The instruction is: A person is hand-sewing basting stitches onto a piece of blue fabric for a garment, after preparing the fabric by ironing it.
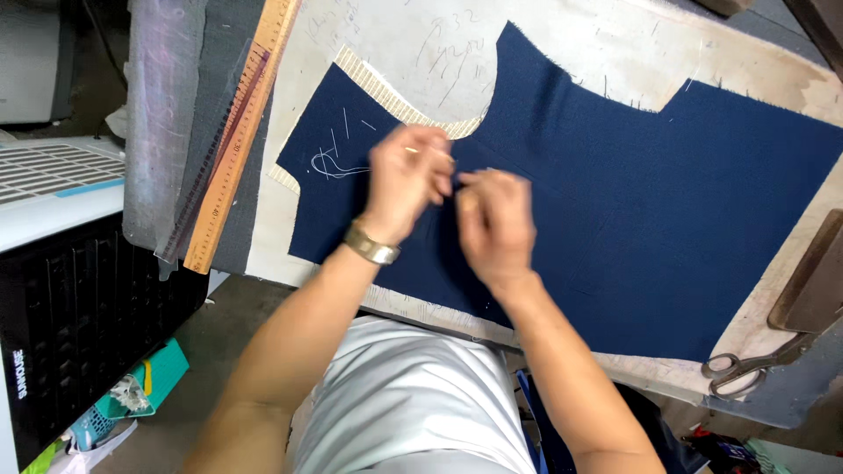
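A cut piece of navy cloth point(615, 219) lies flat on the pale counter point(632, 53), spreading from the middle out to the right. Both hands meet above its left part — the left hand point(406, 180) and right hand point(493, 224) with fingertips pinched close together, almost touching; what they pinch is too small to tell. A wooden ruler point(237, 132) lies far left, scissors point(746, 364) near right.
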